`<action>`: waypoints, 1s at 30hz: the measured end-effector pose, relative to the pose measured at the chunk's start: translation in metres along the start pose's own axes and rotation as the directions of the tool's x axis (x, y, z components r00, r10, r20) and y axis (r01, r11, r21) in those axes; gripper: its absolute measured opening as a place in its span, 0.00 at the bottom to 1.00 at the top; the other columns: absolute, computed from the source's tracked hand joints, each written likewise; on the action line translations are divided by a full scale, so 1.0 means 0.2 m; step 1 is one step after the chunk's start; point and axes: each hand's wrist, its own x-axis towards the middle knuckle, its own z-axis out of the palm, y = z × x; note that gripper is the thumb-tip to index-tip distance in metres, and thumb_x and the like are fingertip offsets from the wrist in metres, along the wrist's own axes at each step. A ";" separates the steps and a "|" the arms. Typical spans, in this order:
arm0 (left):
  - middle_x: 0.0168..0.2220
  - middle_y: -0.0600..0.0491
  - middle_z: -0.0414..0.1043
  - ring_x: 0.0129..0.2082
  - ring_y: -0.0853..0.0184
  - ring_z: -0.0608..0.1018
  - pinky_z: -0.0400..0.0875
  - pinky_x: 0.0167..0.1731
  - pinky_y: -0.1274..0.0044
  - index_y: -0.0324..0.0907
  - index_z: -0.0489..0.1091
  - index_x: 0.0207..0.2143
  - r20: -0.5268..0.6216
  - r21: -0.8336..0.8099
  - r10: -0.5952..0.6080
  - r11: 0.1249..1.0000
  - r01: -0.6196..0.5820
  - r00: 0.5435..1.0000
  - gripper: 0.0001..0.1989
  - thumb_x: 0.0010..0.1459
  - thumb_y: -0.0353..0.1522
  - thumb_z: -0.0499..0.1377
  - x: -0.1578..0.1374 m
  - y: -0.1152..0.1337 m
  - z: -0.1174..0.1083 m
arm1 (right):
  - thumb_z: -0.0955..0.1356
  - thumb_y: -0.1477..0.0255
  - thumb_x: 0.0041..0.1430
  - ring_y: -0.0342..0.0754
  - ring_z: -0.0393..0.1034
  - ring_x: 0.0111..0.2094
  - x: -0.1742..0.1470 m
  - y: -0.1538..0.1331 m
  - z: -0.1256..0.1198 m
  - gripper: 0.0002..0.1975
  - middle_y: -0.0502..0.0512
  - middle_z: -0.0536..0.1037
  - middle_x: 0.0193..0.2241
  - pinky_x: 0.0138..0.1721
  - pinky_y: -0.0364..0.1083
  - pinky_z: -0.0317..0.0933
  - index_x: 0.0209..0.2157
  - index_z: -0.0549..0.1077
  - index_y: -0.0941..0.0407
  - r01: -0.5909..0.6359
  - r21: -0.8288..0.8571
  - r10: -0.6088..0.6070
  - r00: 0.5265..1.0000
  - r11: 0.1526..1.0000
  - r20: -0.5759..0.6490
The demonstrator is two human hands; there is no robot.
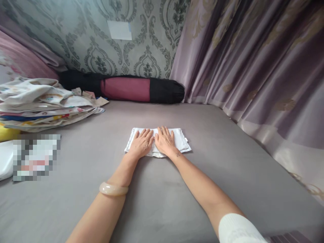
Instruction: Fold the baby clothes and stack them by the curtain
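A folded white cloth lies flat on a grey sheet, its edges slightly uneven and a small tag at its right side. My left hand rests palm down on the cloth's left half, fingers stretched out. Beside it, my right hand presses flat on the middle and right part, fingers extended away from me. The two thumbs nearly meet. Much of the cloth's middle is hidden under the hands. A pale bangle circles my left forearm.
The grey sheet covers the bed-like surface. To the left sits a pile of folded patterned fabrics, with a yellow item and a blurred-out packet nearer. A long black-and-maroon bag lies along the wall. Purple curtains hang at right.
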 end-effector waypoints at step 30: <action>0.56 0.42 0.69 0.51 0.60 0.74 0.66 0.51 0.72 0.37 0.66 0.56 -0.028 -0.169 -0.206 0.965 0.199 0.978 0.25 0.60 0.39 0.48 0.04 -0.14 -0.11 | 0.59 0.68 0.65 0.46 0.62 0.59 0.05 0.36 -0.21 0.24 0.58 0.68 0.60 0.57 0.42 0.54 0.61 0.64 0.57 -0.289 0.363 0.289 0.956 0.886 0.054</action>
